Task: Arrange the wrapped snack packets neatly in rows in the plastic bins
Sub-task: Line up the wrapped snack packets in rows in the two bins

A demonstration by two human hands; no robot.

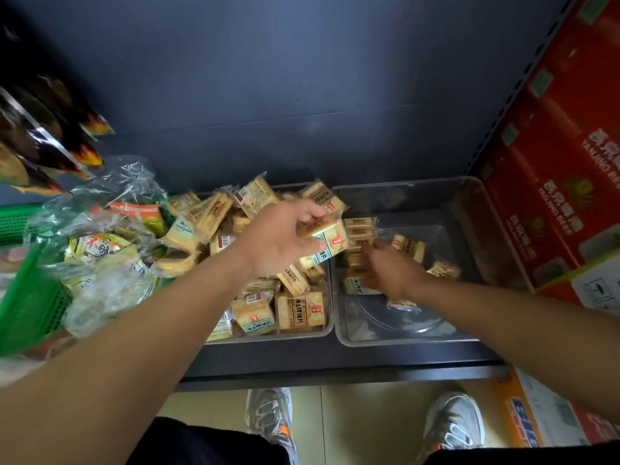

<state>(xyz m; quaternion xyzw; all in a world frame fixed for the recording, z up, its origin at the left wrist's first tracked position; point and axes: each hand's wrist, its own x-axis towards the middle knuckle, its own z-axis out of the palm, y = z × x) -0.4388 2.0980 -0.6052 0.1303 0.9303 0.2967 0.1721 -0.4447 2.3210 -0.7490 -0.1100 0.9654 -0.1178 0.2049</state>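
**Desk:** What does the head view show on the shelf?

**Photographer:** Two bins sit side by side on a dark metal shelf (335, 374). The left clear plastic bin (285, 334) is piled with a loose heap of tan wrapped snack packets (298, 312), lying every which way. The right clear plastic bin (419, 340) holds a short row of the same packets (359, 226) against its left wall. A few loose packets (409, 246) lie further right on its floor.

**Desk:** And the hands?

**Photographer:** The left hand (285, 239) hangs over the seam between the bins. Its thumb and fingers pinch a tan wrapped packet with a red label (330, 234), possibly more than one. The right hand (392, 270) is down inside the right bin with its fingertips at the row. It is blurred, so I cannot tell whether it grips anything.

**Desk:** Surroundings?

**Photographer:** A green plastic mesh basket (30, 297) stands at the left, with crinkled clear bags of snacks (107, 263) spilling over it and dark foil packs (50, 129) above. Red printed cardboard cartons (553, 162) are stacked at the right. A pair of grey sneakers (271, 417) shows on the pale floor below the shelf edge.
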